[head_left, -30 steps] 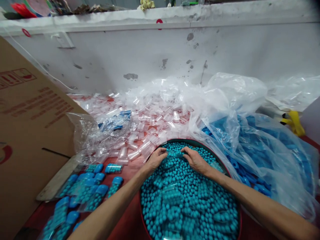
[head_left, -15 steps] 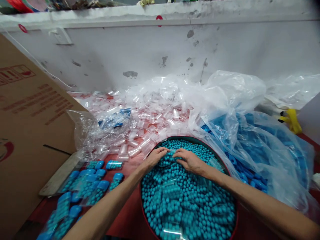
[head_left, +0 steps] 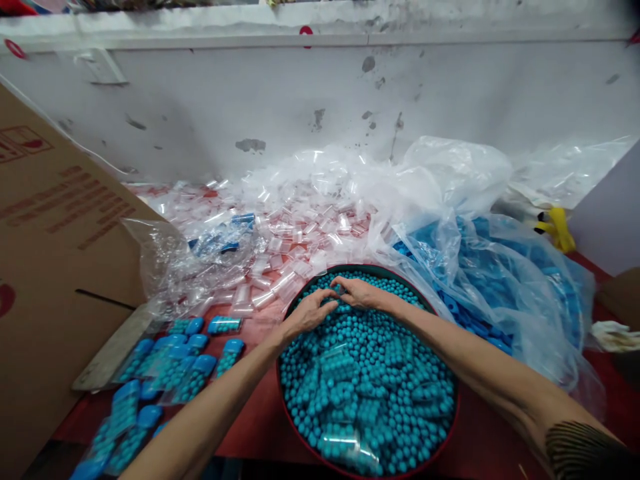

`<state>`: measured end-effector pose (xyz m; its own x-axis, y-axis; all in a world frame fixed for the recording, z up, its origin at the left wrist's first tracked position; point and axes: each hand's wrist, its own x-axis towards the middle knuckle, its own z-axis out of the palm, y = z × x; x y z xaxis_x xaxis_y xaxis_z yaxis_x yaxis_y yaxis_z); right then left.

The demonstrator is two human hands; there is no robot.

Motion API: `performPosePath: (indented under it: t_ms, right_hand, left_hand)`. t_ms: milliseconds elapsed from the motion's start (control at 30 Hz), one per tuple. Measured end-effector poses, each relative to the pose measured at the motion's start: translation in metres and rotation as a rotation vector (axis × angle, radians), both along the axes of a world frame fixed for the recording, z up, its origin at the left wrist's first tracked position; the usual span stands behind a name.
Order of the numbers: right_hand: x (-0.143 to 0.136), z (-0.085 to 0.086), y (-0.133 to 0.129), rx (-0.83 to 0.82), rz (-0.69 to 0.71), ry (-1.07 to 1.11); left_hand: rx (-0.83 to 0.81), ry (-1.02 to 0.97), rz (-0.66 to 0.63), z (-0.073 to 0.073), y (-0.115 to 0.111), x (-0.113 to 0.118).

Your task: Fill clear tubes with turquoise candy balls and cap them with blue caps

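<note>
A round tub [head_left: 456, 417] holds a heap of small turquoise balls [head_left: 360, 340], with several clear plastic containers [head_left: 345, 448] lying among them, some filled with balls. Over the far part of the heap my left hand [head_left: 311, 310] and my right hand [head_left: 359, 293] come together, fingertips nearly touching. Between them they pinch a small clear container [head_left: 341, 290], mostly covered by the fingers. Left of the tub, several ball-filled containers with blue caps [head_left: 180, 360] lie on the red table [head_left: 255, 413].
Loose clear empty containers [head_left: 287, 283] spread behind the tub. To the right, a translucent plastic bag [head_left: 530, 313] covers blue caps [head_left: 477, 323]. A cardboard box [head_left: 65, 267] stands at the left, near a flat board [head_left: 113, 350]. Something yellow [head_left: 560, 230] lies at the right.
Both hands have drawn closer together and my right hand has moved slightly left and up over the balls. The whole view has shifted a little.
</note>
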<state>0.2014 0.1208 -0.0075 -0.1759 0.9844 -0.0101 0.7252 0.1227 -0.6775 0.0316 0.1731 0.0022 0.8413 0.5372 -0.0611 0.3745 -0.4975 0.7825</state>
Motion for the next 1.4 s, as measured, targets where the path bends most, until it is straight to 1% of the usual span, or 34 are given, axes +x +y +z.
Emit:
performPosePath:
  t_ms: [100,167,300,367,467,533,633,700,767,967,1100,1233,1333,1400]
  right_hand:
    - [0.0,-0.003,0.003,-0.015,-0.041,0.065]
    - [0.001,-0.006,0.005,0.003,-0.091,0.097]
    - [0.013,-0.01,0.002,0.055,-0.213,0.13]
    - [0.023,-0.008,-0.003,0.067,-0.264,0.171]
    - [0.038,-0.005,-0.012,0.021,-0.337,0.331]
    - [0.045,-0.004,-0.018,-0.035,-0.392,0.444]
    - [0.051,-0.006,-0.025,-0.072,-0.445,0.49]
    - [0.053,-0.007,-0.027,-0.068,-0.458,0.485]
    - [0.055,-0.007,-0.028,-0.054,-0.459,0.478]
    - [0.057,0.001,-0.029,0.019,-0.42,0.457]
    - [0.059,0.002,-0.031,-0.055,-0.427,0.402]
    - [0.056,-0.003,-0.031,-0.082,-0.444,0.307]
    - [0.047,-0.006,-0.031,-0.13,-0.401,0.268]
    - [0.041,-0.007,-0.032,-0.208,-0.354,0.265]
  left_hand:
    - [-0.031,0.017,-0.034,0.002,0.001,-0.003]
    - [-0.027,0.035,-0.02,0.003,0.0,-0.005]
    - [0.05,0.039,0.037,0.006,-0.002,-0.005]
    - [0.106,0.025,0.023,0.008,-0.003,-0.001]
    - [0.165,0.038,-0.042,0.01,-0.003,0.01]
    - [0.177,0.075,-0.118,0.01,-0.003,0.019]
    - [0.199,0.12,-0.243,0.009,-0.005,0.026]
    - [0.219,0.124,-0.293,0.008,-0.006,0.026]
    - [0.223,0.119,-0.303,0.009,-0.007,0.021]
    - [0.192,0.102,-0.252,0.011,-0.006,0.011]
    - [0.163,0.113,-0.244,0.01,-0.007,0.012]
    - [0.184,0.139,-0.223,0.008,-0.008,0.012]
    - [0.219,0.149,-0.211,0.006,-0.01,0.012]
    - [0.236,0.151,-0.208,0.006,-0.011,0.012]
